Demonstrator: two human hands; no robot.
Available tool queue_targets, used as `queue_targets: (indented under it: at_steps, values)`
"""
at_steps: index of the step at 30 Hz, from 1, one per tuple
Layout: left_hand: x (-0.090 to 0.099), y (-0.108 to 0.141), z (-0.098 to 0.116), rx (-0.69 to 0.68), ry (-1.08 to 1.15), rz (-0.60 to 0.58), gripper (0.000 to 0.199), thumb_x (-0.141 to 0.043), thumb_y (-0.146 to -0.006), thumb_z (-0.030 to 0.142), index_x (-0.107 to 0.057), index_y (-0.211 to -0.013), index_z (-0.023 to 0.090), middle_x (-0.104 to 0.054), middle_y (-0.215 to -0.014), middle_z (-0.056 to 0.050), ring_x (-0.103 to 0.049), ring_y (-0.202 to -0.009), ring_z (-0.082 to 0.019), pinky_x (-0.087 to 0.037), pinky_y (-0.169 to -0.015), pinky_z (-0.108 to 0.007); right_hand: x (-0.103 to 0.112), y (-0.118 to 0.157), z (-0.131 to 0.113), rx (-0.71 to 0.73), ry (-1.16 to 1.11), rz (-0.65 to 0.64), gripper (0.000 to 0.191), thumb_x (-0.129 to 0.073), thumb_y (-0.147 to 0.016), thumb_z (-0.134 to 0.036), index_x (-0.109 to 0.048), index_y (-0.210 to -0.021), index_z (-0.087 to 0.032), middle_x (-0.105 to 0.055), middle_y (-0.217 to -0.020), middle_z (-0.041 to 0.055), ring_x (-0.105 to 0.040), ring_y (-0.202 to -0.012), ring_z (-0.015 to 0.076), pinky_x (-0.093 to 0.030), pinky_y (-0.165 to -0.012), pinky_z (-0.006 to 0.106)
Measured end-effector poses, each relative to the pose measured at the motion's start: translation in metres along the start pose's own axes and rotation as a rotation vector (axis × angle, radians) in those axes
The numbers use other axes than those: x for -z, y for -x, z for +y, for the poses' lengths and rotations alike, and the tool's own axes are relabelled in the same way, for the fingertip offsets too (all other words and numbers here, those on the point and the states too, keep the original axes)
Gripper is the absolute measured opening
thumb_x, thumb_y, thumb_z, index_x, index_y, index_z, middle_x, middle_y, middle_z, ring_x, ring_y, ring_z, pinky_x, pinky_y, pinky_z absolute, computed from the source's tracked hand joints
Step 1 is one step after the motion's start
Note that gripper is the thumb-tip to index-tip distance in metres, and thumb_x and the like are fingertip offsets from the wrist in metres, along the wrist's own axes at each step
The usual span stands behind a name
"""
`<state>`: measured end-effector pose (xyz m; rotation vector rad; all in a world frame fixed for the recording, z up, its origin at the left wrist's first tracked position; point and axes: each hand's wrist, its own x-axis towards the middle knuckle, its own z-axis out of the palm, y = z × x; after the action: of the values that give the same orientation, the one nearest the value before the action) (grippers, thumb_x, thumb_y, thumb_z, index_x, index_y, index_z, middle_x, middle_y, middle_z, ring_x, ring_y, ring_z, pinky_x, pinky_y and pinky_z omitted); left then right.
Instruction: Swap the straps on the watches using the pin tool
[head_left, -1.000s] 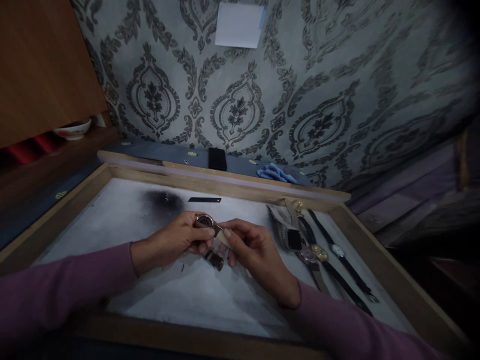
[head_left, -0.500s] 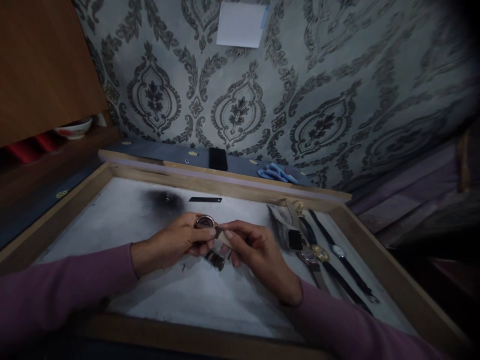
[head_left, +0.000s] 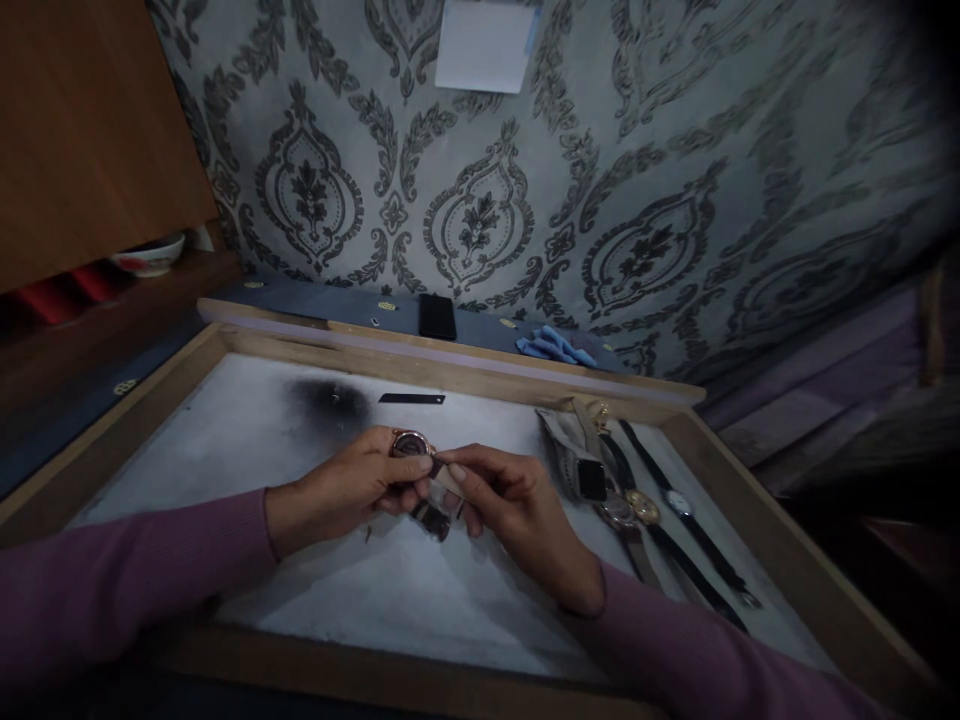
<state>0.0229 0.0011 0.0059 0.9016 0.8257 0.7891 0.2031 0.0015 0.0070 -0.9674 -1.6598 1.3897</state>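
A round wristwatch [head_left: 411, 446] with a dark face and a coppery rim is gripped in my left hand [head_left: 367, 472], the thumb pressed over its lower edge. My right hand [head_left: 506, 495] pinches a flat beige strip [head_left: 451, 481] between thumb and fingers, with its dark end against the watch's right side. Whether this strip is part of the watch's strap I cannot tell. Below the fingers hangs a dark, shiny band [head_left: 431, 520], partly hidden. Behind the hands, a black blade-like strip [head_left: 412, 398] lies on the white surface.
A wooden-framed tray [head_left: 360, 365] surrounds the work. Several watches lie at its right, including a square-faced watch [head_left: 591, 480] and a white-faced watch [head_left: 679, 502]. Beyond the back edge are a black phone [head_left: 437, 317] and a blue cloth [head_left: 555, 346]. A wooden cabinet [head_left: 97, 130] overhangs the left.
The right hand and the beige strip have shifted very slightly at the watch's edge. The left hand keeps its hold on the watch almost unmoved.
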Motion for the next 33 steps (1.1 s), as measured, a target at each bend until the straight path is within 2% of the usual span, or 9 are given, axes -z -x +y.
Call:
queue_targets:
  at_steps: [8, 14, 25, 33]
  values:
    - [0.0014, -0.0009, 0.0017, -0.016, -0.016, -0.016, 0.032, -0.075, -0.07, 0.036, -0.052, -0.065, 0.014, -0.052, -0.056, 0.004, -0.039, -0.043, -0.004, -0.016, -0.04, -0.02, -0.0018, -0.0005, -0.0015, 0.04, 0.034, 0.002, 0.025, -0.06, -0.087, -0.034, -0.073, -0.094, -0.014, -0.06, -0.058, -0.0009, -0.045, -0.039, 0.0052, -0.038, -0.041, 0.019]
    - [0.001, -0.0017, -0.0005, -0.039, -0.049, 0.018, 0.03, -0.074, -0.07, 0.033, -0.052, -0.067, 0.014, -0.054, -0.058, 0.003, -0.041, -0.044, -0.004, -0.02, -0.04, -0.019, -0.0005, -0.0006, -0.0004, 0.039, 0.046, 0.0, 0.027, -0.06, -0.086, -0.037, -0.073, -0.094, -0.014, -0.058, -0.057, -0.0015, -0.044, -0.039, 0.0049, -0.037, -0.04, 0.018]
    - [-0.0014, -0.0015, -0.0042, -0.091, -0.074, 0.059, 0.027, -0.073, -0.07, 0.031, -0.051, -0.07, 0.015, -0.056, -0.056, 0.003, -0.043, -0.044, -0.006, -0.022, -0.042, -0.02, -0.0029, -0.0017, -0.0051, 0.008, 0.08, 0.013, 0.026, -0.059, -0.085, -0.034, -0.074, -0.09, -0.014, -0.056, -0.056, -0.0014, -0.037, -0.039, 0.0055, -0.032, -0.037, 0.019]
    - [-0.0029, -0.0005, -0.0038, -0.095, -0.065, 0.076, 0.028, -0.073, -0.068, 0.033, -0.052, -0.069, 0.015, -0.055, -0.056, 0.003, -0.043, -0.044, -0.006, -0.022, -0.041, -0.019, -0.0029, -0.0016, -0.0063, -0.014, 0.096, 0.015, 0.029, -0.059, -0.084, -0.038, -0.075, -0.09, -0.014, -0.053, -0.054, -0.0021, -0.036, -0.04, 0.0058, -0.031, -0.038, 0.019]
